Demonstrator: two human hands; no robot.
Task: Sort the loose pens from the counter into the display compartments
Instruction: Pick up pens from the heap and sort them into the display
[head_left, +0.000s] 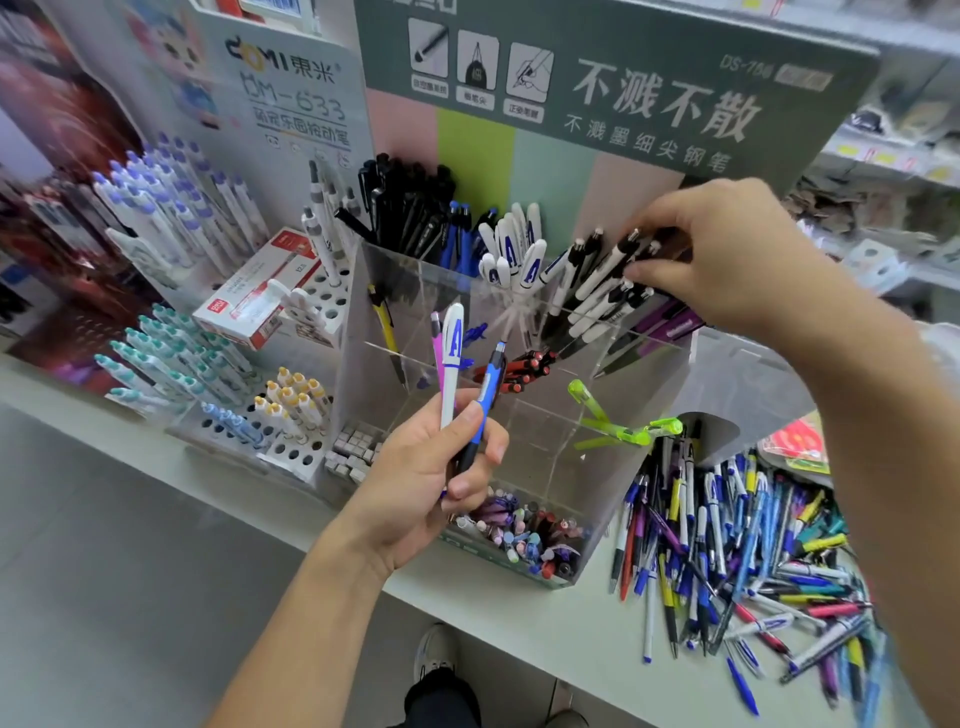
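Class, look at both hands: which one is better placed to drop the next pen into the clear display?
Probably the left hand: it grips a white pen and a blue pen right above the clear display. The right hand is busy among the white-and-black pens in a back compartment.

green sign (613, 78) behind clear bin | red-and-white box (260, 291) leaning on perforated white pen stand (311, 457) | shoe (436, 652) on floor
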